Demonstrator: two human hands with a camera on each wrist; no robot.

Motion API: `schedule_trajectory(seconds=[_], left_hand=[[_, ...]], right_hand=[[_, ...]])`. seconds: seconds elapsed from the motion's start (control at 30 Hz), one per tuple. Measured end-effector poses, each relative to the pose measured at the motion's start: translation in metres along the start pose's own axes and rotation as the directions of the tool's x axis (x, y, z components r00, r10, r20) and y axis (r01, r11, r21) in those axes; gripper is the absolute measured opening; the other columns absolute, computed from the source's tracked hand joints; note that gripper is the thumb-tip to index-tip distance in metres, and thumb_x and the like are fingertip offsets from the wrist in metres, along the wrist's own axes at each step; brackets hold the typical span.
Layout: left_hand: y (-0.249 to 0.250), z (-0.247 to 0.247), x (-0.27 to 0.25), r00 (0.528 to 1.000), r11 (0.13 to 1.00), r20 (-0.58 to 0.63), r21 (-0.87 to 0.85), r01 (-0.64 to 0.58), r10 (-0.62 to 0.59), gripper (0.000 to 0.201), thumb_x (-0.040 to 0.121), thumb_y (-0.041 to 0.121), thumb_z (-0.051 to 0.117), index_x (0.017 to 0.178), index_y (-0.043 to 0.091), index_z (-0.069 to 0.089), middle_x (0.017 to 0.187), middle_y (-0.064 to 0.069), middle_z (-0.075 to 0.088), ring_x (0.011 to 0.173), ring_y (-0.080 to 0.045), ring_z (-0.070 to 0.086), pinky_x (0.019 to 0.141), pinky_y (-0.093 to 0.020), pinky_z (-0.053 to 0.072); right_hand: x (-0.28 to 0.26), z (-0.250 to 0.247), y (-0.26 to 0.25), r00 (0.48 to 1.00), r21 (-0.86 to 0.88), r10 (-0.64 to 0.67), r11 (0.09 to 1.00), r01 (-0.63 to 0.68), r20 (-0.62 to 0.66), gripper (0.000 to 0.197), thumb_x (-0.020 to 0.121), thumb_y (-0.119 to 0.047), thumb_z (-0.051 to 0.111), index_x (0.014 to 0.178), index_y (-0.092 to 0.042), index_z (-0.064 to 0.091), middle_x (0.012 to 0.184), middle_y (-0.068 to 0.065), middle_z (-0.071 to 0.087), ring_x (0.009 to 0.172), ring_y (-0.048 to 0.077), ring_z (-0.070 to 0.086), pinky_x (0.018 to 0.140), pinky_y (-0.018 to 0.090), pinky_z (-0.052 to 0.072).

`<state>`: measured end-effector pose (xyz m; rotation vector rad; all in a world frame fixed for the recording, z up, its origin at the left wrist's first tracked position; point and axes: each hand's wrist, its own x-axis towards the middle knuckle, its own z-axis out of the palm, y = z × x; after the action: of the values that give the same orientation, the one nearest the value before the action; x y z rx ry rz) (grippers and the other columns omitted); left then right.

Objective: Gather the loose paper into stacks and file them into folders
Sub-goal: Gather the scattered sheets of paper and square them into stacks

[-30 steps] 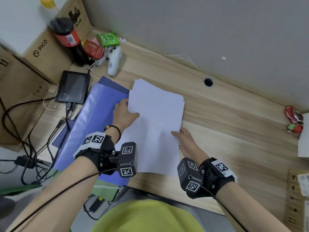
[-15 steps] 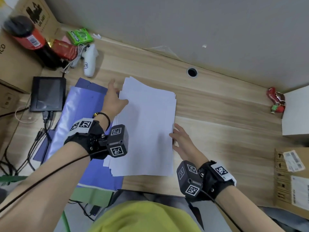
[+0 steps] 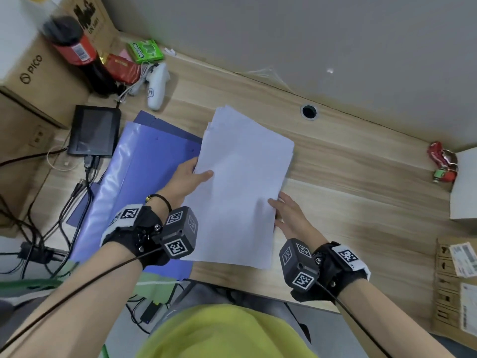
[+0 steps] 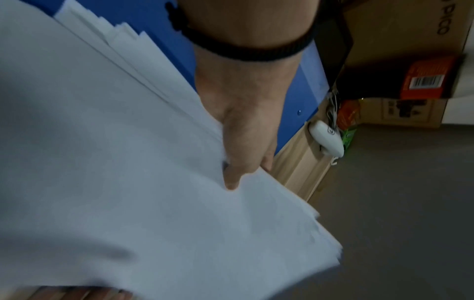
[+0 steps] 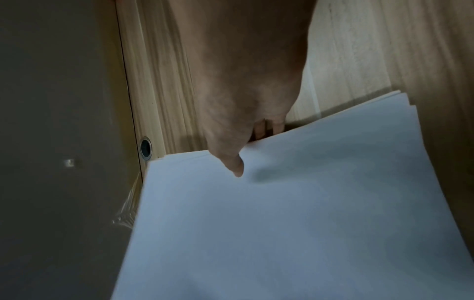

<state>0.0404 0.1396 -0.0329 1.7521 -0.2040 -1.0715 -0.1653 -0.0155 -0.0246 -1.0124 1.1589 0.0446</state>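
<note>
White paper [image 3: 242, 182], blue folders [image 3: 139, 177], pale wood-grain counter [image 3: 361, 192], green packet [image 3: 145, 51], red-labelled dark bottle [image 3: 77, 51].

Even, soft light is seen in the head view, with a sheen on the glossy blue plastic folder [image 3: 134, 182]; beyond it, the red-labelled dark bottle [image 3: 74, 47] is smeared by blur. Both wrist views are rendered dim and soft.
</note>
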Motion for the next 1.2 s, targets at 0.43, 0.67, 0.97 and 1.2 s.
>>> schedule_trajectory(seconds=[0.43,0.67,0.97,1.2], left_hand=[[0.084,0.104,-0.056,0.941,0.936,-0.003,-0.107,-0.336,0.337,0.021,0.092,0.04,0.06,0.106,0.026,0.064,0.104,0.006,0.072,0.095,-0.013,0.07,0.084,-0.034,0.057],[0.107,0.128,-0.071,0.865,0.838,-0.049,-0.23,-0.496,0.499,0.023,0.083,0.021,0.074,0.105,0.019,0.067,0.103,0.0,0.074,0.096,-0.017,0.069,0.086,-0.032,0.055],[0.074,0.138,-0.082,0.923,0.92,0.003,-0.079,-0.383,0.384,0.049,0.063,0.034,0.086,0.107,0.02,0.071,0.106,0.003,0.074,0.101,-0.014,0.07,0.089,-0.033,0.053],[0.075,0.145,-0.085,0.909,0.908,-0.032,-0.048,-0.416,0.415,0.049,0.068,0.025,0.087,0.113,0.023,0.067,0.109,0.006,0.073,0.103,-0.01,0.068,0.09,-0.03,0.052]], right_hand=[[-0.07,-0.077,-0.044,0.913,0.085,-0.365,0.919,0.385,-0.185,0.013,0.099,-0.02,0.046,0.108,-0.024,0.055,0.099,-0.014,0.063,0.091,0.005,0.059,0.066,0.018,0.04],[-0.092,-0.111,-0.063,0.82,0.059,-0.549,0.824,0.564,-0.162,0.035,0.09,0.005,0.046,0.12,-0.012,0.05,0.101,-0.005,0.062,0.088,0.004,0.056,0.068,0.005,0.044],[-0.084,-0.127,-0.043,0.796,0.049,-0.573,0.805,0.591,-0.195,0.034,0.088,0.006,0.047,0.114,-0.015,0.056,0.1,-0.008,0.064,0.089,0.0,0.057,0.069,0.008,0.046],[-0.072,-0.111,-0.051,0.784,0.091,-0.551,0.799,0.594,-0.284,0.029,0.083,0.004,0.05,0.106,-0.011,0.058,0.088,-0.003,0.062,0.081,0.011,0.055,0.068,0.021,0.042]])
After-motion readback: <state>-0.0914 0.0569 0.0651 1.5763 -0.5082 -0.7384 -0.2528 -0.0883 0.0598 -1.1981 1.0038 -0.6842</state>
